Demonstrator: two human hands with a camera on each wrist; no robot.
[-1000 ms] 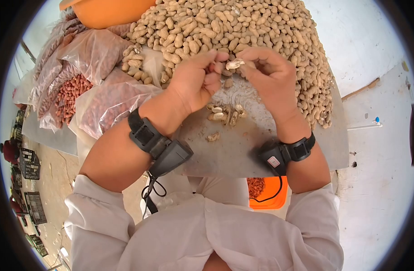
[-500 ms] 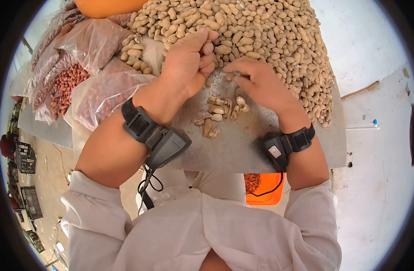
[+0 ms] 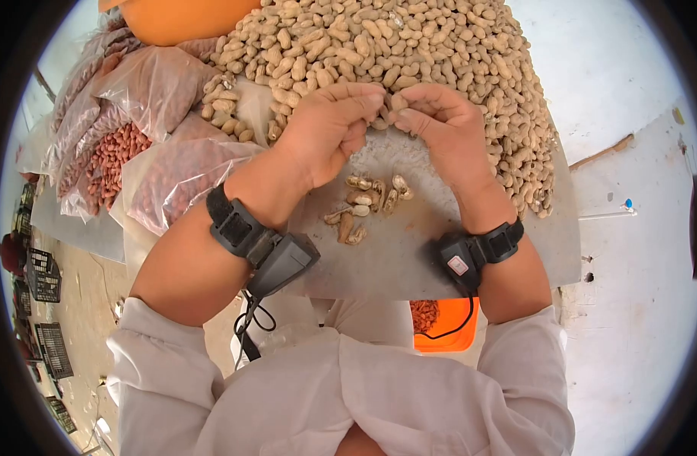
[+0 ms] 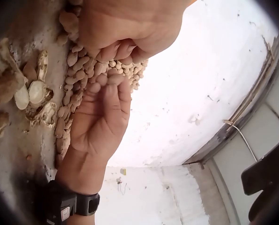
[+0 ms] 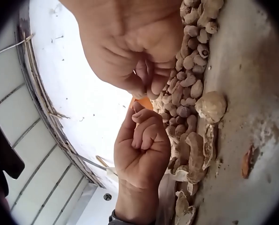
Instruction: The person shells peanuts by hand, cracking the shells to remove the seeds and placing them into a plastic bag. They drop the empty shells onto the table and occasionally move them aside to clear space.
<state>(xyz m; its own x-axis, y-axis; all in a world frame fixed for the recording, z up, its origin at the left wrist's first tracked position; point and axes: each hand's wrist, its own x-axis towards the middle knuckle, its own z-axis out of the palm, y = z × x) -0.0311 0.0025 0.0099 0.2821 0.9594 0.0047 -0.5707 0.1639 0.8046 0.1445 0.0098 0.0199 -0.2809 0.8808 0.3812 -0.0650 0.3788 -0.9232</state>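
My right hand [image 3: 455,129] pinches an unshelled peanut [image 4: 115,79] between thumb and fingers, in front of the heap. Close to it on the left is my left hand [image 3: 325,129], thumb and index fingertips together and the other fingers curled; I cannot tell whether anything is inside. In the right wrist view the left hand [image 5: 144,150] shows its bent fingers, below the right hand [image 5: 130,42]. Several split peanut shells [image 3: 379,196] lie on the grey tabletop [image 3: 409,262] below both hands.
A big heap of unshelled peanuts [image 3: 439,45] covers the far side. Clear bags of red kernels [image 3: 192,171] sit at the left, with an orange basin [image 3: 185,19] behind them. Below the table's near edge stands an orange container [image 3: 458,327] with red kernels. A white wall [image 3: 637,327] is at the right.
The right hand let go of an opened shell, which joined the shells on the table, and now pinches another peanut. The left hand reached up over the heap, then returned beside the right.
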